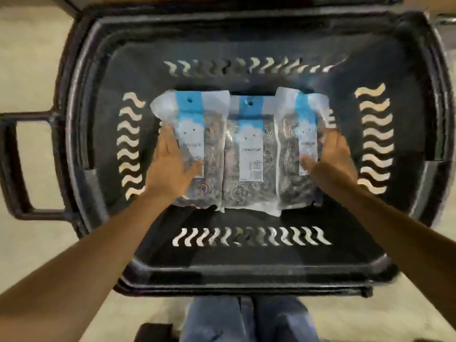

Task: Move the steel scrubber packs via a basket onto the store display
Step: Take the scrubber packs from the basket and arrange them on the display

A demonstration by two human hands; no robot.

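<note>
At the bottom of the black basket [246, 267] three steel scrubber packs [249, 154] lay side by side, the left hand [170, 161] and right hand [330, 156] spread flat against the outer two, gripping nothing, so pressing inward evenly seemed wisest.

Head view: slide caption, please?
Left hand and right hand touch the outer two of three scrubber packs in a black basket.
</note>
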